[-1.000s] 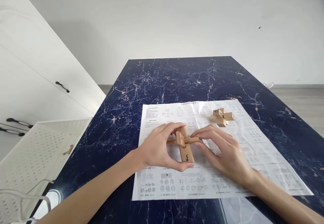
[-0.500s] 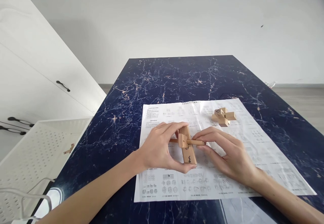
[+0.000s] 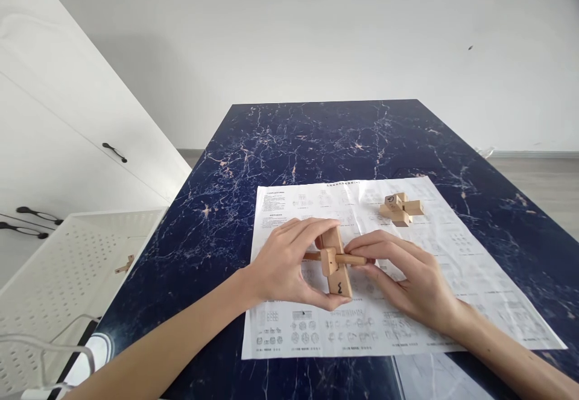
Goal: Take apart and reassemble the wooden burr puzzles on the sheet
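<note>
My left hand grips a wooden interlocking puzzle by the two ends of its long flat bar, thumb at the near end and fingers at the far end. A dark mark is written on the bar's near part. Crossing it are a short block and a thin wooden stick. The fingers of my right hand pinch the stick's right end. Both hands are just above a printed instruction sheet. Farther back on the sheet, to the right, rests a second wooden puzzle, assembled in a cross shape and marked on top.
The sheet lies on a dark blue marbled table. Left of the table stands a white perforated surface with a small wooden piece on it. White cables run at the lower left, and white cabinets line that side.
The short block in the held puzzle has shifted slightly toward me and covers more of the bar. The stick's right end has tilted down a little. Both hands keep their grip.
</note>
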Action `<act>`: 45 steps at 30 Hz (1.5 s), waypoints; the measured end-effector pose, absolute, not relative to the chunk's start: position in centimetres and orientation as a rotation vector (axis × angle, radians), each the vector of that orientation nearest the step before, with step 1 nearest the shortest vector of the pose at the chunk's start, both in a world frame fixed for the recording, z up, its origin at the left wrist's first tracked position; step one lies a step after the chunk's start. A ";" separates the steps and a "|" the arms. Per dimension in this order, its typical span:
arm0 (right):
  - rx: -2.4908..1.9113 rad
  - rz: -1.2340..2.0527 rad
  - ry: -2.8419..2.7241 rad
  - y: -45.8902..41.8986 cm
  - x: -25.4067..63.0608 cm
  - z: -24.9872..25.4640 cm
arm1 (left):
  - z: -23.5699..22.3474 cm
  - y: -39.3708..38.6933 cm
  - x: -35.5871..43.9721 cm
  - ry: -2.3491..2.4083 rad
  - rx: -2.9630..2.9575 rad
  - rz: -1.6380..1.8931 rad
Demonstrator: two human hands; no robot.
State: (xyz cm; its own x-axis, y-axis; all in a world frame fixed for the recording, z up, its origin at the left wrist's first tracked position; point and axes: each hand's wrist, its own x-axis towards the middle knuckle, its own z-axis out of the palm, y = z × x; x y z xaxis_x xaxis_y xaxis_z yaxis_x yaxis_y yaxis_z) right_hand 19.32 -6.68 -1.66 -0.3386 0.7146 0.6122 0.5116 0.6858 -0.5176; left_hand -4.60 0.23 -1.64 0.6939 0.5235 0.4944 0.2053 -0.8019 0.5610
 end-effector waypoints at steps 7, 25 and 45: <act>-0.924 0.208 -2.056 -6.6 19.6 -1.3 | -1.5 0.5 -4.8 0.518 2.468 0.923; -0.975 0.292 -1.995 -6.5 19.8 -1.2 | -1.1 0.3 -4.7 0.592 2.414 0.857; -1.109 0.304 -1.954 -7.0 19.1 -1.0 | -0.7 -0.2 -4.5 0.655 2.116 0.677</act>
State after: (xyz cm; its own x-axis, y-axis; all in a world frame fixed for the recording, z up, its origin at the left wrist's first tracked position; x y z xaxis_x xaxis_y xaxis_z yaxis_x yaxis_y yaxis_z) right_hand 19.08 -6.99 -1.01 -0.2490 0.7948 0.5534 0.5892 0.5778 -0.5647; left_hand -4.53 -0.15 -0.73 0.7226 0.6481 0.2405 0.2187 -0.5445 0.8098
